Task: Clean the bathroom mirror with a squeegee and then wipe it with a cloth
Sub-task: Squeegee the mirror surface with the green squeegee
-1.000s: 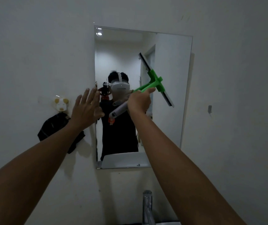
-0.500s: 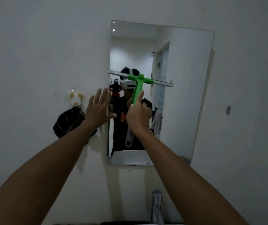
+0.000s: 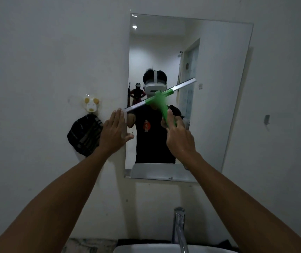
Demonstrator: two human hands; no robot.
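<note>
A frameless rectangular mirror (image 3: 219,88) hangs on the white wall. My right hand (image 3: 179,137) grips the handle of a green squeegee (image 3: 159,102), whose long blade lies tilted across the mirror's middle, left end low, right end high. My left hand (image 3: 114,133) is flat with straight fingers against the wall at the mirror's left edge, its thumb over the glass. A dark cloth (image 3: 85,136) hangs on the wall left of the mirror, under an animal-shaped hook (image 3: 91,105).
A chrome tap (image 3: 179,229) and the rim of a white basin (image 3: 146,249) sit below the mirror. A small metal hook (image 3: 266,119) is fixed to the wall on the right.
The squeegee blade has swung from steeply slanted, through level, to tilted with its right end up. The view shifted so the mirror sits further right. My left hand stayed by the mirror's edge.
</note>
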